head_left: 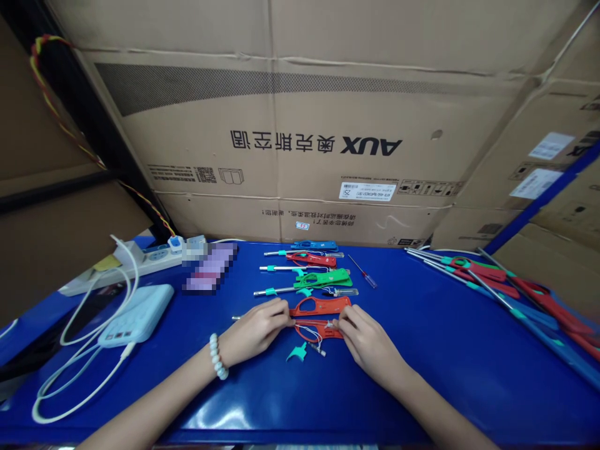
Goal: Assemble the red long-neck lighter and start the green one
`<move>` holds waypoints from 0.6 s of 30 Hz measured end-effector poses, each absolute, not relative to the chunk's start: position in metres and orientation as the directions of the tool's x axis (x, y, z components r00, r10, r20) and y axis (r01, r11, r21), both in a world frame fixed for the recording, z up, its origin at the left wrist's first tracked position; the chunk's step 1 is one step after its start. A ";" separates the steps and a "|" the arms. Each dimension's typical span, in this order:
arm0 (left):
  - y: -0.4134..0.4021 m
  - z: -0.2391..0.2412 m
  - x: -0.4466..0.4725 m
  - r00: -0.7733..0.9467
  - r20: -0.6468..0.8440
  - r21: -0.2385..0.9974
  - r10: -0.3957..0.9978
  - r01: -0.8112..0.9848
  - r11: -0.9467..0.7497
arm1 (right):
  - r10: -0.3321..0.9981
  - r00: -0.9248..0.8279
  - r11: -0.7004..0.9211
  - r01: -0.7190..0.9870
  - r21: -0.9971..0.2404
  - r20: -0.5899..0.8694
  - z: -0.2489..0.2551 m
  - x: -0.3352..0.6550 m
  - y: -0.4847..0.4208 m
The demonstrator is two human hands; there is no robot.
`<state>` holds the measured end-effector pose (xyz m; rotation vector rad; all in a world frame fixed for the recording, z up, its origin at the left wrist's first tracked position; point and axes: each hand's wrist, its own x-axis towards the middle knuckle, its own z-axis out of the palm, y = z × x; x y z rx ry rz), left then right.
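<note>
My left hand (255,331), with a white bead bracelet on the wrist, pinches the left end of a red plastic lighter shell (323,329) lying on the blue table (422,350). My right hand (368,340) pinches the same shell at its right end, where thin wires show. A small teal trigger piece (297,354) lies just in front of the shell. Another red shell half (321,306) lies right behind my fingers.
Behind lie a green shell (323,279), a red one (312,258), a blue one (315,245) and a small screwdriver (363,272). A pile of long lighters (506,287) fills the right. At the left sit a power bank (135,315), white cables and a power strip (140,259). Cardboard boxes (300,125) wall the back.
</note>
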<state>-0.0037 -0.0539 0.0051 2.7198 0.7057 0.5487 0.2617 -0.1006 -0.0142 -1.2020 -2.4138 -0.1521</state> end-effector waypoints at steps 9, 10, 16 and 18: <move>-0.057 0.001 0.001 0.822 0.289 0.190 0.492 0.454 -0.870 | 0.733 -0.531 0.621 0.777 -0.101 0.426 -0.017 0.263 -0.099; -0.058 0.000 0.001 0.828 0.289 0.139 0.480 0.460 -0.877 | 0.731 -0.531 0.620 0.779 -0.092 0.427 -0.017 0.263 -0.099; -0.061 0.005 0.005 0.871 0.233 -0.054 0.432 0.456 -0.889 | 0.708 -0.554 0.613 0.790 0.008 0.438 -0.018 0.264 -0.099; -0.062 0.011 0.009 0.872 0.194 -0.075 0.450 0.470 -0.879 | 0.689 -0.575 0.625 0.779 0.040 0.441 -0.018 0.264 -0.099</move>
